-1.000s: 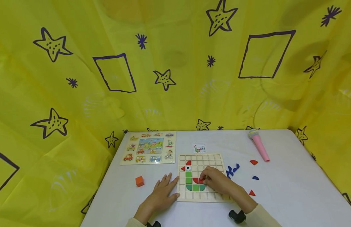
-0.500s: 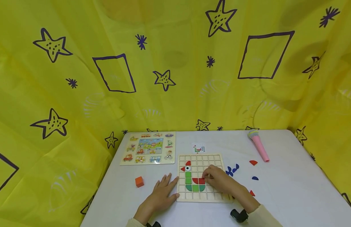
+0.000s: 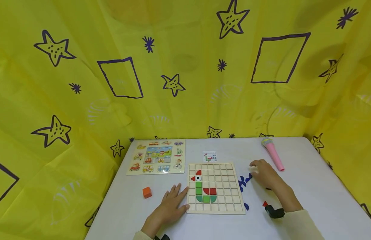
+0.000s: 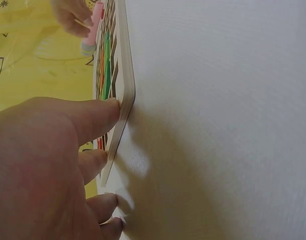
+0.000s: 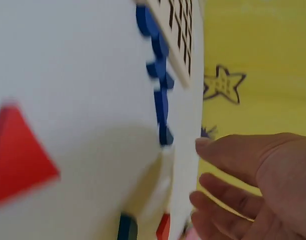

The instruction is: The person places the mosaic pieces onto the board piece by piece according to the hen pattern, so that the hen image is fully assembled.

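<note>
Grid board, pale wood: one, flat on the white bench, in front of the person. Set in its cells: green pieces, red pieces and one white eye piece, together forming a bird.
Left hand: fingers spread, palm down, thumb and index fingertip touching the board's left edge; grasps nothing.
Right hand: raised over the bench, right of the board; fingers loosely bent, thumb well apart from them, nothing held.
Blue pieces: a cluster along the board's right edge, near the right hand; one further blue piece by the near right corner.
Red triangle: one, just beside the black wrist camera.
Picture card: one, beyond the board, bearing a bird design.
Microphone, pink: one, lying far right.
Orange cube: one, left of the left hand.
Vehicle puzzle: one, far left.
</note>
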A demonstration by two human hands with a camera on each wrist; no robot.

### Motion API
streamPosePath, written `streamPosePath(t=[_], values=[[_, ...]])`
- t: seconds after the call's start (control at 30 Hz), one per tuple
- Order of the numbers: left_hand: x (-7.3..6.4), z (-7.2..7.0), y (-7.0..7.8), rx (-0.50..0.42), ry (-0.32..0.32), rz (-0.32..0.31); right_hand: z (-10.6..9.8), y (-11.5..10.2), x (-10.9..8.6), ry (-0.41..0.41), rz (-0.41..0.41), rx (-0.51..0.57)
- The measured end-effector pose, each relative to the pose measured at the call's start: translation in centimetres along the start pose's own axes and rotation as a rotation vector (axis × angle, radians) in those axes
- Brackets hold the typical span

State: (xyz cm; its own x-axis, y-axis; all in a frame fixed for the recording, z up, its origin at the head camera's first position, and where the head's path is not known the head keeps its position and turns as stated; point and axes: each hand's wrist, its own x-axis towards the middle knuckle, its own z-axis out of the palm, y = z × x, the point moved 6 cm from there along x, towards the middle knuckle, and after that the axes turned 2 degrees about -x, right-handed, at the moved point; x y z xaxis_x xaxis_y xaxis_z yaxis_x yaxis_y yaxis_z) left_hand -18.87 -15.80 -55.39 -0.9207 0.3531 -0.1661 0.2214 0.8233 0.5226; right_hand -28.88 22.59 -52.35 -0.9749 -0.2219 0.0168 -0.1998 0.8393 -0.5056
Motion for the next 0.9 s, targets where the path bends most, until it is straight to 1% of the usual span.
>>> streamPosePath(t=[0.07, 0.17, 0.33, 0.5, 0.6, 0.7, 0.8, 0.83, 0.9], values=[[0.0, 0.0, 0.0, 0.003, 0.001, -0.001, -0.6, 1.4, -0.1, -0.007, 0.04, -0.026], [0.1, 0.0, -0.1, 0.006, 0.002, -0.002, -1.1, 3.2, -0.3, -0.047, 0.096, -0.049], [0.1, 0.1, -0.2, 0.006, 0.001, -0.001, -1.3, 4.7, -0.6, -0.097, 0.142, -0.062], [0.1, 0.1, -0.2, 0.002, 0.005, 0.002, -1.2, 4.6, -0.7, -0.127, 0.185, -0.011], [0.1, 0.1, -0.3, 0.006, 0.005, 0.002, -1.0, 4.5, -0.7, -0.131, 0.235, 0.018], [0.2, 0.1, -0.4, 0.007, 0.003, -0.003, -0.8, 4.7, -0.8, -0.13, 0.286, 0.029], [0.3, 0.2, -0.6, -0.002, 0.0, -0.008, -0.8, 4.9, -1.0, -0.131, 0.32, 0.019], [0.4, 0.3, -0.7, -0.003, -0.002, -0.011, -0.7, 5.0, -1.0, -0.134, 0.322, 0.011], [0.4, 0.4, -0.8, -0.004, -0.005, -0.016, -0.8, 4.9, -1.0, -0.135, 0.297, -0.004]])
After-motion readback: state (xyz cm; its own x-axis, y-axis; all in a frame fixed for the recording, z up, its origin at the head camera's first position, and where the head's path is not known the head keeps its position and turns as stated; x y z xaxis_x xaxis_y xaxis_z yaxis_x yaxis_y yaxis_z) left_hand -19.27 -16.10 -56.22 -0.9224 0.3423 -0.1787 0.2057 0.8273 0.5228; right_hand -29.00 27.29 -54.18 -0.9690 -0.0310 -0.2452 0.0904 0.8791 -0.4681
